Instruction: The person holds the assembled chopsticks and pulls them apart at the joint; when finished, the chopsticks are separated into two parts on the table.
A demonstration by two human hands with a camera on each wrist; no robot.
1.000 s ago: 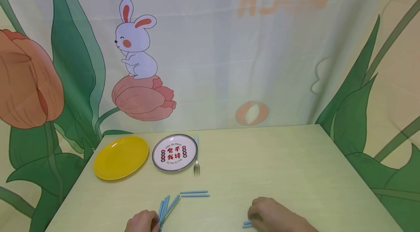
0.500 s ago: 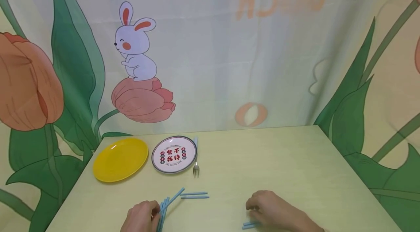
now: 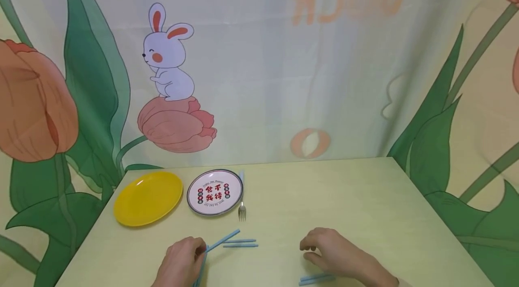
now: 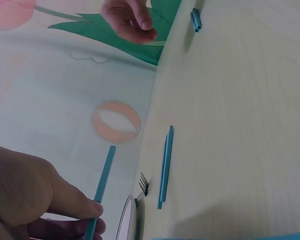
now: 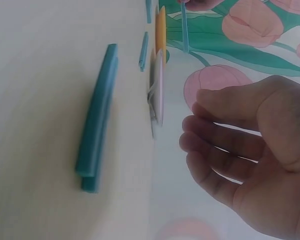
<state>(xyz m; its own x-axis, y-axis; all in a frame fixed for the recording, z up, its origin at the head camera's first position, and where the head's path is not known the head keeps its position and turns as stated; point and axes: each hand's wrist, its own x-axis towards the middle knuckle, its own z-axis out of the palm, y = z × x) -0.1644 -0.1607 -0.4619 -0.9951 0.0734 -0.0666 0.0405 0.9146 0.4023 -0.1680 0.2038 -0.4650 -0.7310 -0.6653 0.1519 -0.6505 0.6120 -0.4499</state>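
Note:
My left hand [image 3: 181,260] pinches a blue chopstick [image 3: 223,240] between thumb and fingers. The stick is lifted and tilts up away from the hand; the left wrist view shows the chopstick [image 4: 105,175] held above the table. Under that hand lie more blue chopsticks [image 3: 202,269], partly hidden, how many I cannot tell. Just ahead, two chopsticks [image 3: 241,246] lie side by side. My right hand [image 3: 334,253] hovers with loosely bent fingers, holding nothing. Below it, a pair of chopsticks [image 3: 316,280] rests on the table; the right wrist view shows these chopsticks [image 5: 97,120] apart from the hand [image 5: 250,145].
A yellow plate [image 3: 148,199] stands at the table's back left. Beside it is a white plate [image 3: 215,208] with red characters, and a fork [image 3: 242,211] lies at its right edge. A printed curtain [image 3: 259,75] hangs behind the table [image 3: 357,206].
My left hand has raised one chopstick from the bunch and moved slightly forward and right. The right hand has let go of its pair and risen away from it, leaving both on the table.

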